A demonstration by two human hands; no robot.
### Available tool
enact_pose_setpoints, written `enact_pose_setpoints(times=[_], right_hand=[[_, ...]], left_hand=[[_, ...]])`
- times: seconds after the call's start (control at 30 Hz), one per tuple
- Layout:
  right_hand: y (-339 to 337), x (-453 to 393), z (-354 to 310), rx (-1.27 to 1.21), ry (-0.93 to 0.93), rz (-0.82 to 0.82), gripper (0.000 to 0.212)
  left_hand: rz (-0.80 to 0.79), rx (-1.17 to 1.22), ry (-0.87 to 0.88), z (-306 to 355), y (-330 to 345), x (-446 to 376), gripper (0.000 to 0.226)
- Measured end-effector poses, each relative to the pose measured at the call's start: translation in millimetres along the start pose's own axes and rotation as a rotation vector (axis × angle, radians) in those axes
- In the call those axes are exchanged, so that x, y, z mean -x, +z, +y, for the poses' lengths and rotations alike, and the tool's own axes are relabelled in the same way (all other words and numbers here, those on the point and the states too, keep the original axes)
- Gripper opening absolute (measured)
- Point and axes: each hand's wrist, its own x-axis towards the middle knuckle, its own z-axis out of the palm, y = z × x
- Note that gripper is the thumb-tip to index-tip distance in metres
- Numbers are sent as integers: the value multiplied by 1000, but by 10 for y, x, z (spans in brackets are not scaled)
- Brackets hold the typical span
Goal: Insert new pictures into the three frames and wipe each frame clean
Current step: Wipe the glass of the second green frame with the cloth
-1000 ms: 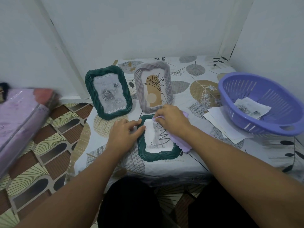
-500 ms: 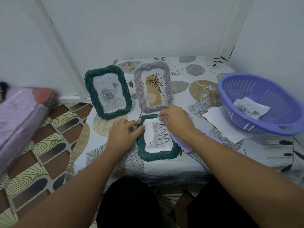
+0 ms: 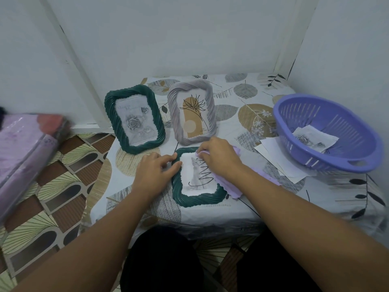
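Head view: your right hand (image 3: 217, 158) presses lilac cloth (image 3: 228, 183) on far right corner of flat green frame (image 3: 196, 179), fingers curled over cloth. Your left hand (image 3: 154, 172) rests on frame's left rim, fingers near straight, steadying. Frame's long axis runs toward you from right hand; unwiped glass lies nearer you. Judgement: wipe stroke should pull toward you.
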Motion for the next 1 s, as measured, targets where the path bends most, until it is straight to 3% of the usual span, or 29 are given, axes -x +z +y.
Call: enact_pose_setpoints(times=[0.13,0.3,0.5,0.67,0.83,1.0], right_hand=[[-23,38,77,-11,-44,-85,14],[-8,-15,50,-36,5,4,14],[-26,61,103,-35,-86,-83,14],[-6,7,78,-26,0,-10,15],[-150,63,118,30,-62,-150,13],[-190,16,56,109,-27,-119,16]], left_hand=[[2,4,4,-7,0,-1,41],[0,-5,3,-8,2,-2,42],[-1,-7,2,-11,5,-4,42],[13,8,1,-24,16,-2,41],[14,16,15,-24,15,-6,41],[14,12,9,-33,21,5,41]])
